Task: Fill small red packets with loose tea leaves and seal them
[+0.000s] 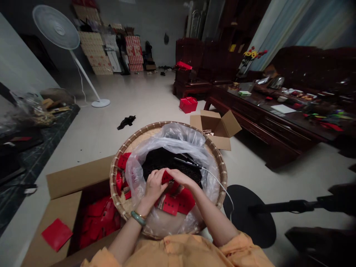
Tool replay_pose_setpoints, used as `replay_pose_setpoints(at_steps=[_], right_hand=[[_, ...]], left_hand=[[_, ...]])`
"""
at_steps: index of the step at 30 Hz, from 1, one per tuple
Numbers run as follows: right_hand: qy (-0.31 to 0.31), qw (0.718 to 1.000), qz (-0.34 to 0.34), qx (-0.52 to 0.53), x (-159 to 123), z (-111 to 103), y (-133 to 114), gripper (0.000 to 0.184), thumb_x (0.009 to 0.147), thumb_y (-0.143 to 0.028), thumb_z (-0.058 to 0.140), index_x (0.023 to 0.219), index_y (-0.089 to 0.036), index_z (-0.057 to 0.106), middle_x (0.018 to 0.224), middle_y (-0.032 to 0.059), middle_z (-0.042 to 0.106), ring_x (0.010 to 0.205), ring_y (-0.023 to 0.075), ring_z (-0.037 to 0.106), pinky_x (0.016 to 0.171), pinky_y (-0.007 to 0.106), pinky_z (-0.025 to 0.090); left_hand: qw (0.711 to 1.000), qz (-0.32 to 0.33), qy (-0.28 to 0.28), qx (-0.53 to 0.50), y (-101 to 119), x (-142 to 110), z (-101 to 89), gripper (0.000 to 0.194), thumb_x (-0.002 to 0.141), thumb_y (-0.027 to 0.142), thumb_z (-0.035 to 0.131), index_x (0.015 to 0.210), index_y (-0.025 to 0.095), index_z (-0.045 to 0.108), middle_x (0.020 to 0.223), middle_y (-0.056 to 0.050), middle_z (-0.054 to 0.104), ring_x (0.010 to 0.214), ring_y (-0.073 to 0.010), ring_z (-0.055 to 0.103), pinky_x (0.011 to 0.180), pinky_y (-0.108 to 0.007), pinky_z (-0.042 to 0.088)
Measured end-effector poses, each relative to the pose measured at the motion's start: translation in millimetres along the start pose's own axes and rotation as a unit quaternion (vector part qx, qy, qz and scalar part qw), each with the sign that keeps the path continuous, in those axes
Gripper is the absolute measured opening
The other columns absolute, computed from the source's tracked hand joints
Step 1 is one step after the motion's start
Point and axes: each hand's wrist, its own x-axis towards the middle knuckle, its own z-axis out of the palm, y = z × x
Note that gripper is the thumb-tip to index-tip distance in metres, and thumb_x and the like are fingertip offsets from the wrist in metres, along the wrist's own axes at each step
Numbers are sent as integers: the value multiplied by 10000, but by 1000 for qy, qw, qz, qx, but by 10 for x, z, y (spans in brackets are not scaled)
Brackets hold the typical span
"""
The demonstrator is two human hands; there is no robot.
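Note:
My left hand [155, 184], with a green bangle at the wrist, is closed on one side of a small red packet [166, 177]. On the packet's other side my right hand [180, 178] is closed, its fingers meeting the left ones at the top. Both hands are over a clear plastic bag [139, 163] lining a round bamboo basket [222, 174]. Dark loose leaf-like stuff [157, 157] fills the bag. On it lies a slim dark tool [189, 163] with a white cable. Several flat red packets [169, 204] rest just below my hands.
Red packets [122, 161] lie along the basket's left rim. An open carton [97, 218] of red packets stands at left, a smaller open carton [214, 124] beyond the basket. A black round stand base [250, 218] is at right, near a dark wooden table [261, 115]. A fan [100, 103] stands farther back.

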Motion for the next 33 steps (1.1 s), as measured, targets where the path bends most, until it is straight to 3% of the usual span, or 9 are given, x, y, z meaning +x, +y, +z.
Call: replay_pose_setpoints(at_steps=[3, 6, 8, 10, 14, 16, 21, 28, 33], right_hand=[[110, 993, -43, -28, 10, -106, 8, 517, 867, -527, 351, 833, -112, 658, 788, 84, 671, 739, 179, 604, 731, 308, 455], [225, 950, -59, -211, -14, -217, 98, 331, 871, -317, 394, 942, -124, 654, 938, 113, 673, 877, 204, 609, 831, 343, 447], [224, 903, -72, -359, -34, -251, 174, 303, 818, -179, 450, 1054, -114, 629, 1104, 137, 627, 1040, 222, 554, 929, 346, 400], [198, 861, -78, -462, -35, -251, 223, 438, 775, -85, 455, 1204, -105, 546, 1271, 151, 527, 1181, 224, 454, 988, 335, 357], [167, 802, -53, -571, 71, -194, 197, 663, 745, -51, 480, 1379, -185, 339, 1418, 122, 367, 1222, 233, 387, 956, 352, 382], [155, 777, -47, -608, 164, -141, 154, 646, 774, -76, 483, 1381, -237, 327, 1424, 122, 346, 1184, 254, 405, 907, 375, 405], [145, 742, -22, -654, 349, -2, 80, 403, 879, -120, 369, 1245, -255, 473, 1185, 145, 513, 1031, 251, 470, 775, 350, 439], [119, 778, -8, -617, 371, -78, 8, 371, 801, -108, 508, 1148, -238, 530, 1115, 111, 538, 1019, 223, 486, 760, 292, 444], [175, 898, -74, -396, 400, -258, -21, 390, 678, -118, 578, 1055, -209, 612, 1030, 43, 630, 934, 174, 576, 856, 281, 423]], left_hand=[[998, -54, 39, -23, -109, -4, 60, 499, 693, 214, 635, 1179, 169, 531, 1047, -96, 626, 977, -252, 535, 856, -384, 463], [991, -108, 72, -24, -200, -28, 94, 485, 700, 278, 638, 1165, 171, 548, 957, -94, 620, 930, -247, 543, 825, -378, 480], [988, -124, 86, -19, -235, -45, 110, 504, 697, 313, 643, 1171, 167, 550, 914, -92, 613, 914, -249, 543, 810, -380, 485], [987, -130, 88, -18, -249, -60, 123, 522, 698, 328, 642, 1182, 162, 544, 899, -92, 614, 913, -252, 542, 787, -377, 491], [988, -130, 78, -30, -252, -85, 145, 545, 697, 340, 641, 1201, 169, 524, 940, -93, 623, 929, -255, 549, 755, -370, 492], [988, -129, 79, -36, -256, -96, 155, 553, 689, 337, 647, 1204, 181, 518, 958, -89, 626, 925, -256, 558, 753, -374, 491], [988, -125, 79, -46, -276, -126, 183, 557, 689, 333, 652, 1205, 173, 515, 980, -103, 634, 913, -261, 575, 749, -381, 492], [989, -111, 82, -58, -241, -121, 132, 480, 712, 311, 626, 1167, 183, 543, 1027, -100, 604, 962, -259, 552, 771, -391, 489], [984, -133, 92, -73, -247, -100, 125, 486, 722, 330, 619, 1177, 179, 540, 958, -74, 520, 859, -208, 567, 738, -357, 504]])
